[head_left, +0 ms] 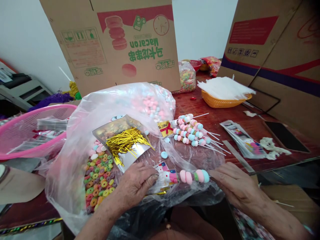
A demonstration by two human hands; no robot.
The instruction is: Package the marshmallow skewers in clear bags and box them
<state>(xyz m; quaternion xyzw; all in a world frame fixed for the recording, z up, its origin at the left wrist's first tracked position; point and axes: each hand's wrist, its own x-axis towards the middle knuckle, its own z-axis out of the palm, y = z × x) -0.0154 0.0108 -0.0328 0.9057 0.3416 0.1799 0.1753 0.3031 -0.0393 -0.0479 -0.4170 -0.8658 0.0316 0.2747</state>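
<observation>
My left hand (136, 181) pinches the edge of a small clear bag (163, 176) printed with coloured dots. A marshmallow skewer (191, 176) in pink and blue lies level, its left end partly inside that bag. At its right end my right hand (232, 183) closes around the stick, which the fingers hide. Behind them, several finished marshmallow skewers (190, 130) lie in a pile with their white sticks pointing right. A pack of gold twist ties (127, 140) lies beyond my left hand. Colourful ring candies (100, 176) are left of it, and one loose blue marshmallow (164, 154) sits nearby.
A large clear plastic bag (100, 96) with marshmallows spreads over the red table (190, 100). A pink basket (72, 107) stands at left, an orange basket (216, 101) of white sticks at back right. Flat bags (242, 138) and a phone (287, 135) lie right. Cardboard boxes (82, 66) stand behind.
</observation>
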